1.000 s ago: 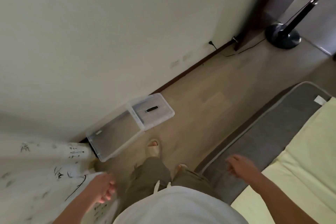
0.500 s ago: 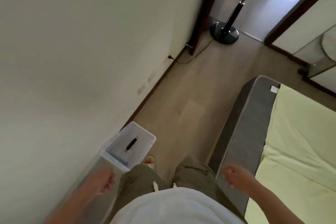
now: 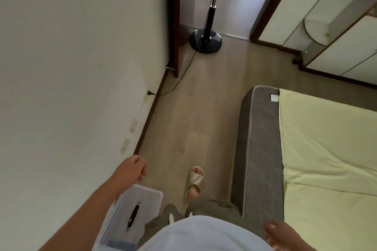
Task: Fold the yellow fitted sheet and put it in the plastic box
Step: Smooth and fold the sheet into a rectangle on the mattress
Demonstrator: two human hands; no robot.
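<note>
the yellow fitted sheet (image 3: pixel 326 149) lies spread flat over the mattress (image 3: pixel 259 149) at 3 to 4 o'clock, unfolded, with neither hand on it. the plastic box (image 3: pixel 130 216) sits on the floor (image 3: pixel 193 118) against the wall at 7 o'clock, its clear lid with a dark handle showing on top, well apart from the sheet.

the left hand (image 3: pixel 132 169) hangs just above the box's far edge, fingers (image 3: pixel 142 173) loosely curled and holding nothing. the right hand (image 3: pixel 275 234) sits at 5 o'clock near the mattress side; it looks slack and empty, though it is blurred at the frame edge.

over the last second the view has swung off the box, which was near centre, and onto the bed: the box has slid to the bottom edge and the sheet now fills much more of the right side. one sandalled foot (image 3: pixel 194 183) is stepping along the aisle toward the fan stand (image 3: pixel 205 40) at 12 o'clock. i read this as turning toward the bed to take hold of the sheet; folding has not begun.
</note>
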